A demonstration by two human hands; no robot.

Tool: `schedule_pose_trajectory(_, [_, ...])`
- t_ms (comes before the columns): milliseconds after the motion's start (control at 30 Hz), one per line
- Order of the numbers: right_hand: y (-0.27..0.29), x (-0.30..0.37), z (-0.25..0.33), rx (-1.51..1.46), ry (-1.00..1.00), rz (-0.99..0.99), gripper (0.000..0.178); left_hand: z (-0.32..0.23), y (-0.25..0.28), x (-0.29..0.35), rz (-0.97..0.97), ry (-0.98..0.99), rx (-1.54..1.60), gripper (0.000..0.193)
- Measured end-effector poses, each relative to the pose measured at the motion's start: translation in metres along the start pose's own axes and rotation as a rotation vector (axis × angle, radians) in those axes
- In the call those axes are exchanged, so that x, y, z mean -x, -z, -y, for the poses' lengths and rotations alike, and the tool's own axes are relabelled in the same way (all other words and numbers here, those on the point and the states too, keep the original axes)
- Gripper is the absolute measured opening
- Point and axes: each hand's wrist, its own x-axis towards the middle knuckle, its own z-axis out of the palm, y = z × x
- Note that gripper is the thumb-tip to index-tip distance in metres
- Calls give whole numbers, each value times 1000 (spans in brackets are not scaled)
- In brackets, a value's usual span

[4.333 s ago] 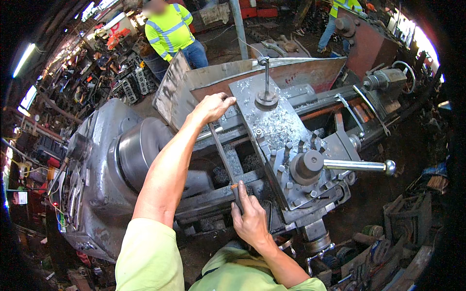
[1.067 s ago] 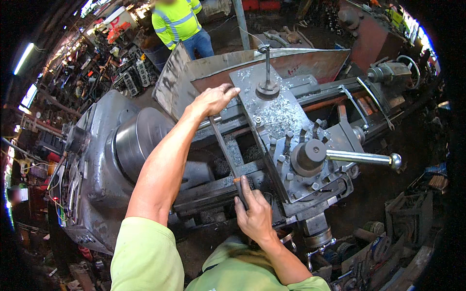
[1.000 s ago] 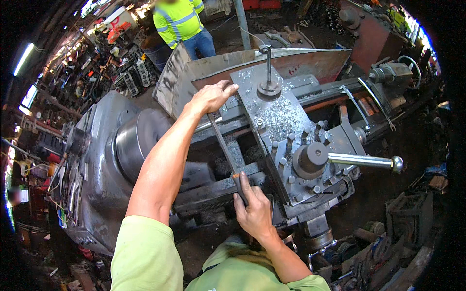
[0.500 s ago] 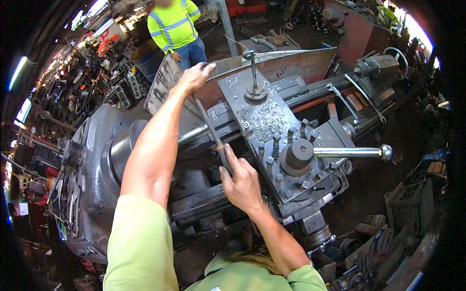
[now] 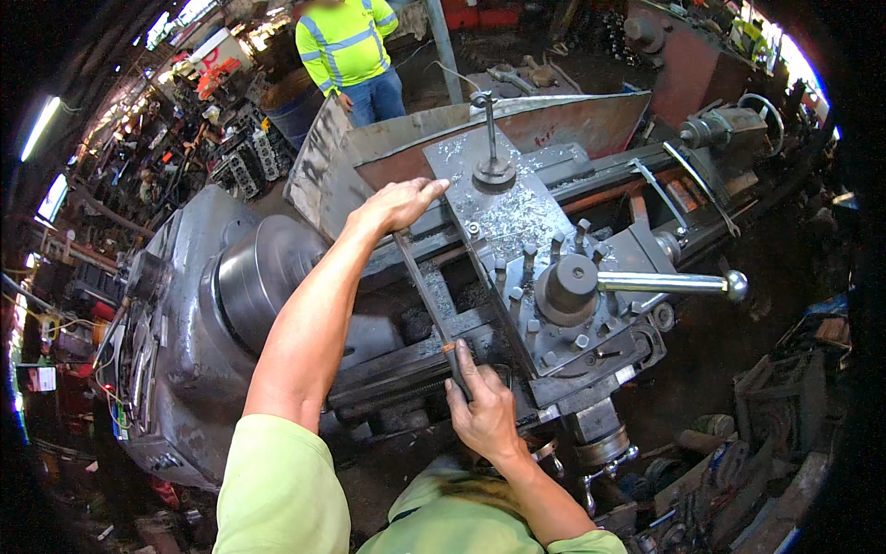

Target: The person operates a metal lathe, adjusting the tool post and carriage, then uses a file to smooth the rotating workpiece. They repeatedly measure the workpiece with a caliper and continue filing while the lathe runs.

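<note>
A long, narrow metal file point(image 5: 426, 291) slants across the bed of a lathe. My right hand point(image 5: 484, 411) is closed round its dark handle at the near end. At the far end, my left hand point(image 5: 399, 205) grips the tip, its fingers pointing right. Left of the file sits the lathe's large dark chuck point(image 5: 258, 282), partly covered by my left forearm. To the right is the carriage plate point(image 5: 480, 254), strewn with shiny metal chips. On it stands a round tool post point(image 5: 568, 291) with a long polished lever point(image 5: 664, 283).
An upright post with a round base point(image 5: 494, 174) stands on the plate's far end. A wrench point(image 5: 706, 189) lies across the rails near the tailstock point(image 5: 724, 125). Beyond the splash guard point(image 5: 591, 125) stands a person in a yellow high-visibility shirt point(image 5: 346, 42). Metal parts clutter both sides.
Both hands have drawn the file nearer to me and slightly right. The bright round bar seen beside the file earlier is now hidden behind my left arm. The camera view has shifted slightly.
</note>
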Motion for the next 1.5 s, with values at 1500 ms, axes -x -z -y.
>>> schedule_pose_trajectory(1500, [-39, -97, 9, 3, 118, -52, 57, 31, 58, -49, -252, 117, -126, 79])
